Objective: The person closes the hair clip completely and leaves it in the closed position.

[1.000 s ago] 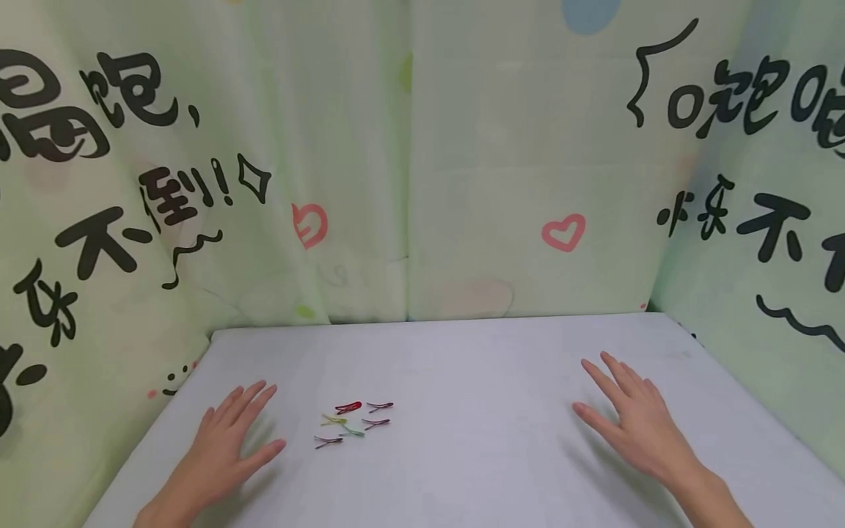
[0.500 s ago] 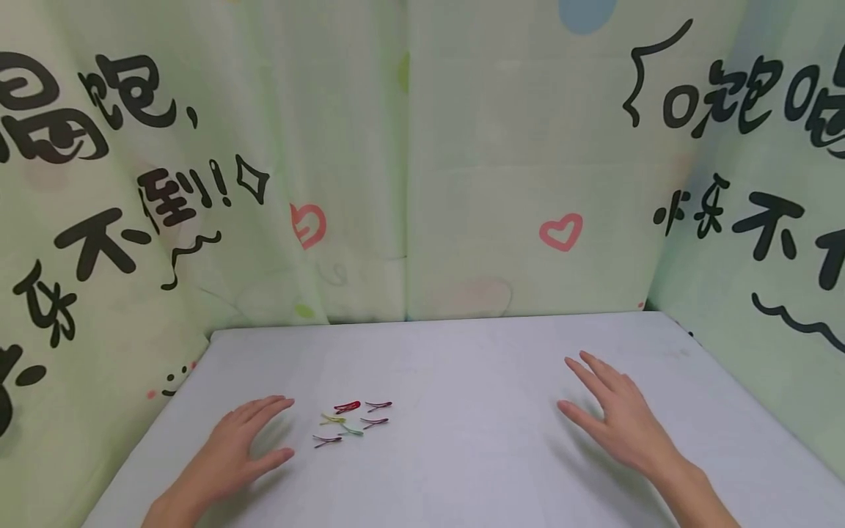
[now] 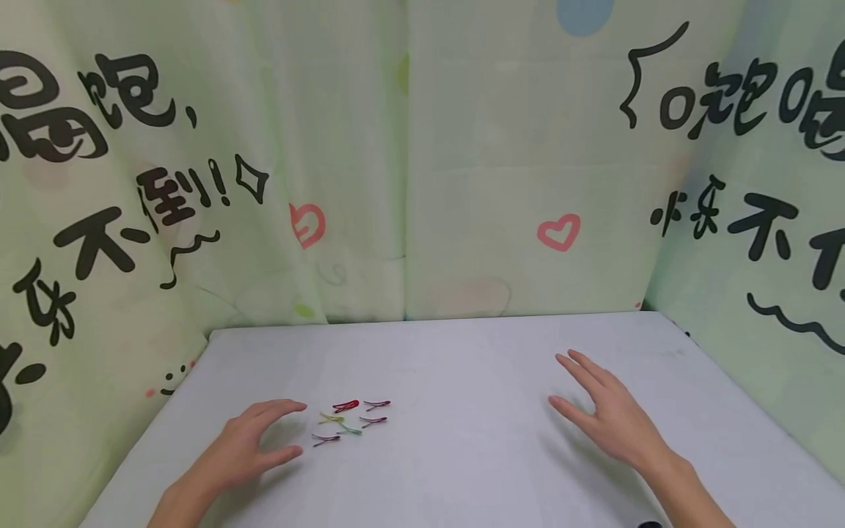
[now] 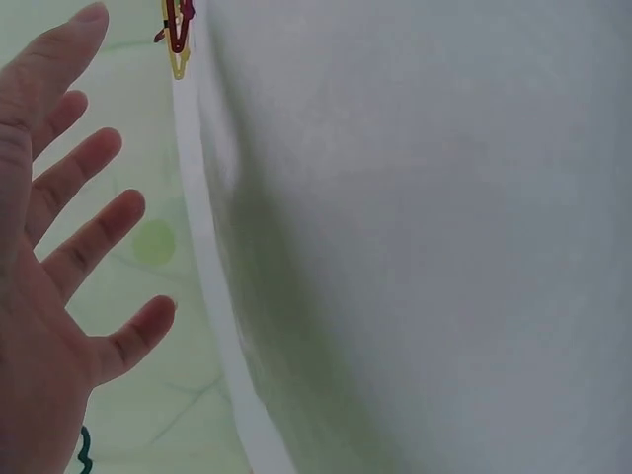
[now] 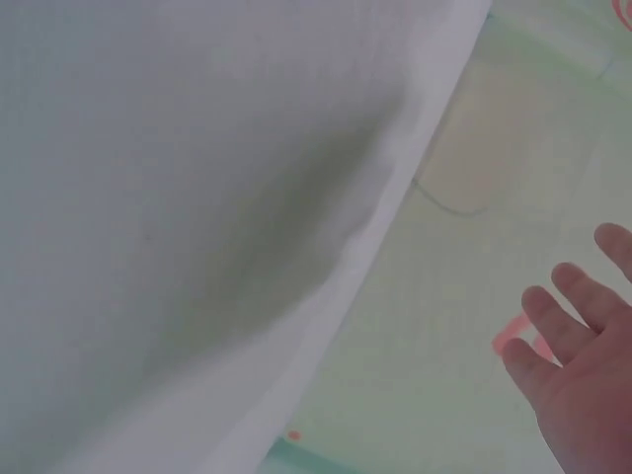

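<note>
Several small hair clips [image 3: 351, 422] lie in a loose cluster on the white table [image 3: 462, 381]: a red one [image 3: 346, 405], a yellow one [image 3: 330, 418], a pale green one and dark purple ones. My left hand [image 3: 254, 444] hovers just left of the cluster, fingers spread and holding nothing, fingertips close to the clips. My right hand [image 3: 610, 414] hovers over the table's right half, fingers straight and apart, far from the clips. In the left wrist view my left hand [image 4: 59, 247] is spread, and the red and yellow clips [image 4: 178, 30] show at the top edge. The right wrist view catches my right hand's fingers [image 5: 583, 375].
A pale green curtain [image 3: 409, 161] with black characters and pink hearts closes the table in at the back and on both sides. The table's back edge [image 3: 429, 321] meets the curtain. Bare tabletop lies between my hands.
My left hand has moved right toward the clips, its fingers bending slightly. My right hand has drifted a little to the left. The clips have not moved.
</note>
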Demonstrator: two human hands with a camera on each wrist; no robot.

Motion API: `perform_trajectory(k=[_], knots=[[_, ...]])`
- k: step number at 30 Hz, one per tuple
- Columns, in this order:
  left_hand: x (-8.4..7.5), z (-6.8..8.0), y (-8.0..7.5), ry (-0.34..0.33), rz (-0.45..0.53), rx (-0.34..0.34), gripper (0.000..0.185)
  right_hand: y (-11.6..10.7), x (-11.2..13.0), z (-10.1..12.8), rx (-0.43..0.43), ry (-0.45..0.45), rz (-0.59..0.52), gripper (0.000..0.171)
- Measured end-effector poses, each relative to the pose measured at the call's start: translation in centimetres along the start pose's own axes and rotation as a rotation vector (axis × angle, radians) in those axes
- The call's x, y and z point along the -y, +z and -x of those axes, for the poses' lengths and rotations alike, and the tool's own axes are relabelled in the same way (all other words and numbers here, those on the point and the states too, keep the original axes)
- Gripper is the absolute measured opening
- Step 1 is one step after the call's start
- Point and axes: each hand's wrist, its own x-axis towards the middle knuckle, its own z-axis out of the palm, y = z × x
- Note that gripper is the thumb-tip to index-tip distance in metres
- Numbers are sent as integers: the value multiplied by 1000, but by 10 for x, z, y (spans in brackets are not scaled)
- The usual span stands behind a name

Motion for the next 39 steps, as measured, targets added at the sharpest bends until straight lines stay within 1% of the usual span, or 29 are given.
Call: perform_trajectory(k=[5,9,14,17,22,27,33,39], knots=[[0,-4,0,-51,37,61,51,3,0,-3,24,26,-22,68],[1,-6,1,-59,52,90,49,5,0,-5,32,35,-28,68],[4,-11,3,-20,79,110,48,7,2,-7,23,25,-32,67],[4,-14,3,1,100,137,47,8,4,-8,20,17,-34,66],[4,-18,3,-17,136,176,43,12,7,-11,25,17,-22,66],[4,-20,6,8,149,198,37,16,11,-14,35,17,-22,65],[4,-25,8,7,122,227,31,20,15,-17,28,5,-24,65],[5,-29,9,55,83,235,25,21,17,-18,17,-10,-27,64]])
